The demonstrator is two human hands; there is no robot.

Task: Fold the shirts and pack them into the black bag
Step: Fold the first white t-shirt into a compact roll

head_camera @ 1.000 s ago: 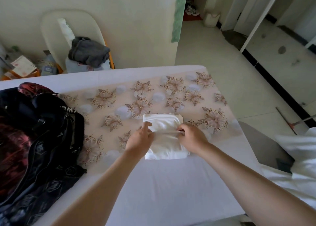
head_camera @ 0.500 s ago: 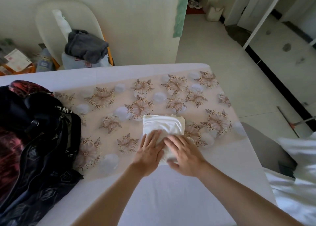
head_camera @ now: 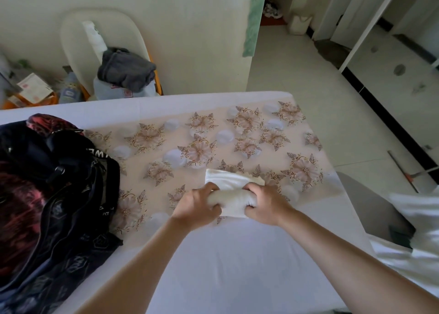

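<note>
Two bare hands work a small white shirt into a compact bundle on a table, seen from above. At the left edge of the table lies the black bag (head_camera: 71, 195), slumped and open, with dark red patterned fabric showing inside. Right of the bag, a floral cloth (head_camera: 202, 147) covers the far half of the table (head_camera: 237, 266).

Near the middle, the left hand (head_camera: 197, 207) curls its fingers round the left end of the white shirt (head_camera: 234, 201). The shirt sits on the near edge of the floral cloth, well apart from the bag. Its near part is bunched into a thick roll between the hands, and its far part lies flat. The right hand (head_camera: 266, 204) grips the roll's right end, fingers wrapped over it. At the far right edge, more white fabric (head_camera: 418, 218) is partly visible; what it is cannot be told.

To do this fold well, both hands should probably press evenly and turn together, so the bundle ends up tight and level before it goes left into the bag.
</note>
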